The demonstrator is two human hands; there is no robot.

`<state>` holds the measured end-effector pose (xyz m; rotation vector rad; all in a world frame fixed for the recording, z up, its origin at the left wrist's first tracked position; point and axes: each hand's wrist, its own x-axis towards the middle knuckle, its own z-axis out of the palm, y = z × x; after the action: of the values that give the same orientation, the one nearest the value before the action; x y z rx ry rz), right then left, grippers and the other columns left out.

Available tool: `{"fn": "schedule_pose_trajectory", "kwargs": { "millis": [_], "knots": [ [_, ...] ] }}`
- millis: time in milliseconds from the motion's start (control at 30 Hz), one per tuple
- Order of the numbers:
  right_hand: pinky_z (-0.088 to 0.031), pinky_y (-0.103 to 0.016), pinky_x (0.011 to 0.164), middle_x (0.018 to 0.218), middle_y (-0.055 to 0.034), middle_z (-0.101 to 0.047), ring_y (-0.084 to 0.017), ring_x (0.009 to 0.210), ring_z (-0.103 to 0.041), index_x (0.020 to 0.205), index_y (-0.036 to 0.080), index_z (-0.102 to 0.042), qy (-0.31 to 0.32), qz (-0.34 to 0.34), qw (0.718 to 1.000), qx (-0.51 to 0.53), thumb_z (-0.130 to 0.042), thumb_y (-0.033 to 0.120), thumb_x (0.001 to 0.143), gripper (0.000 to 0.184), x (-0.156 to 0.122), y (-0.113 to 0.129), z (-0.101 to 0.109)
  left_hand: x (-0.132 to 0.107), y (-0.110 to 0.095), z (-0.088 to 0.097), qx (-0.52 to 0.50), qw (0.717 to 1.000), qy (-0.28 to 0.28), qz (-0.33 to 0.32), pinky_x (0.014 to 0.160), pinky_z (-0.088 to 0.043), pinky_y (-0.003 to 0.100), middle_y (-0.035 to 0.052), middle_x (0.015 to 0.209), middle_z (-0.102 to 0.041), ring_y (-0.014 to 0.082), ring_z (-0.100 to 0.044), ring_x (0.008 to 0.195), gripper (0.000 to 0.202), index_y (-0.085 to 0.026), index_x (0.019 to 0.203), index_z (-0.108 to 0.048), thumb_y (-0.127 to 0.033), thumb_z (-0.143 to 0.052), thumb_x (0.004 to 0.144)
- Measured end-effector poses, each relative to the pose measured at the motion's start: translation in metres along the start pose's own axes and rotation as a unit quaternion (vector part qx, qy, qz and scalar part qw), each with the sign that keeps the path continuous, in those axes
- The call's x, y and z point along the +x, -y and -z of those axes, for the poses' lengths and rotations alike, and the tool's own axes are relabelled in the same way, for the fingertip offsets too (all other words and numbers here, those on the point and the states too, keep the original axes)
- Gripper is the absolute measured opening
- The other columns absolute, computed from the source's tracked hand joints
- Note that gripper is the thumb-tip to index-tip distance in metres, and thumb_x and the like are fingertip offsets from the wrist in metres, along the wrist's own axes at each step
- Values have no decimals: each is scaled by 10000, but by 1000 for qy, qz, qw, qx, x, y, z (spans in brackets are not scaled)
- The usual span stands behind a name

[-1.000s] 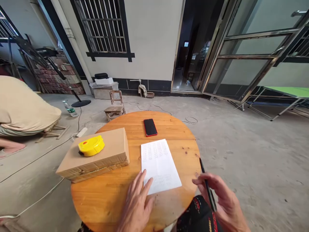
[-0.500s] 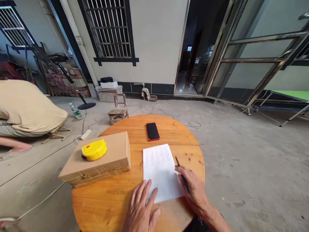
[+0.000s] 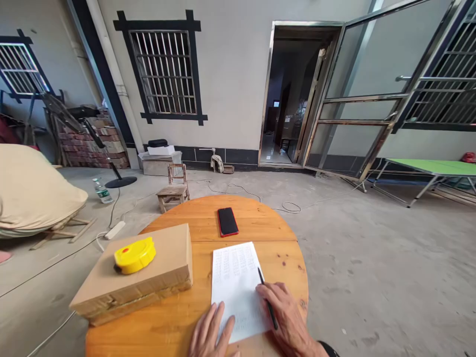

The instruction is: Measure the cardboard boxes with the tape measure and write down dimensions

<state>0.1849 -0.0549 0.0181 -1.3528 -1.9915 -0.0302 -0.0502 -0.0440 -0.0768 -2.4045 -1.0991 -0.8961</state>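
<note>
A white sheet of paper (image 3: 238,292) with rows of small handwriting at its top and bottom lies on the round wooden table (image 3: 163,342). My left hand (image 3: 211,333) rests flat with fingers spread over the sheet's lower left corner. At the paper's right edge, my right hand (image 3: 284,317) is closed around a black pen (image 3: 270,310), whose upper end points away from me. Beyond the sheet lies a phone (image 3: 227,221) with a red edge and dark screen. To the left, a yellow tape measure (image 3: 135,255) sits on a cardboard box (image 3: 148,282).
A small wooden chair (image 3: 174,191) stands behind the table. At left are a person in a cream top (image 3: 37,193), a water bottle (image 3: 101,191), a standing fan (image 3: 107,153) and a power strip (image 3: 115,230). A green folding table (image 3: 431,167) stands at right, near an open glass door (image 3: 357,109).
The camera view has tilted up and shifted slightly right, so the table sits lower. My right hand has moved a little inward over the paper's edge, still with the pen.
</note>
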Motion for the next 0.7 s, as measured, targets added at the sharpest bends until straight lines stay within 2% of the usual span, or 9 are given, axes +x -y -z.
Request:
{"fn": "schedule_pose_trajectory", "kwargs": {
  "millis": [67,100,133,233,333,433,500,600,700],
  "knots": [
    [-574,-329,722,1014,-60,-736,-216,844,-676,1151,243,-633,-11,-26,999,40,-465,131,934,297,-4,1,8,7,-3,17,-11,999,23,-23,899,-516,411,104,1303,-629,292,-574,1186,451,-248,1235,-619,-253,-631,784],
    [-577,-323,746,1019,-57,-740,-216,870,-686,1153,249,-640,-21,-37,997,62,-493,165,944,269,-7,2,15,10,-6,26,-20,999,47,-11,917,-515,412,104,1354,-593,292,-546,1225,490,-238,1268,-597,-228,-630,779],
    [-577,-316,770,1014,-52,-744,-215,892,-694,1145,256,-648,-35,-49,995,85,-514,194,949,246,-10,5,22,14,-10,36,-26,997,67,28,946,-506,431,109,1401,-551,297,-514,1265,503,-226,1285,-582,-201,-623,784],
    [-569,-294,811,973,-38,-745,-208,911,-705,1104,282,-665,-63,-89,983,148,-541,229,950,204,-12,17,45,22,-18,55,-65,984,139,95,1041,-451,494,100,1493,-452,313,-405,1365,514,-216,1355,-516,-236,-609,850],
    [-572,-262,726,898,-36,-740,-203,819,-713,983,281,-695,-48,-103,977,181,-586,246,923,129,-4,29,57,26,-21,60,-98,974,172,107,1077,-414,529,115,1508,-428,319,-360,1397,563,-184,1420,-435,-314,-590,894],
    [-568,-249,631,796,-38,-741,-199,705,-715,857,257,-712,-28,-113,972,205,-620,282,904,106,10,37,47,26,-21,59,-111,974,160,117,1084,-403,523,129,1489,-453,316,-377,1388,560,-151,1415,-433,-337,-575,907],
    [-575,-260,642,750,-33,-745,-198,684,-716,946,246,-723,-22,-137,966,217,-617,299,911,124,21,38,31,27,-19,59,-122,974,147,126,1080,-409,500,123,1468,-482,306,-412,1365,545,-147,1403,-448,-341,-571,908],
    [-578,-267,688,801,-32,-759,-190,743,-720,1076,239,-698,13,-163,958,235,-590,305,933,190,37,36,5,32,-12,61,-151,968,151,131,1054,-433,472,116,1426,-530,298,-474,1306,504,-140,1357,-493,-334,-574,899],
    [-538,-229,602,733,-9,-722,-152,658,-679,931,228,-675,50,-171,947,266,-588,312,934,120,51,35,-14,43,0,63,-180,959,181,121,1015,-459,462,104,1347,-592,289,-531,1224,381,-149,1274,-552,-220,-523,901]
  ]
}}
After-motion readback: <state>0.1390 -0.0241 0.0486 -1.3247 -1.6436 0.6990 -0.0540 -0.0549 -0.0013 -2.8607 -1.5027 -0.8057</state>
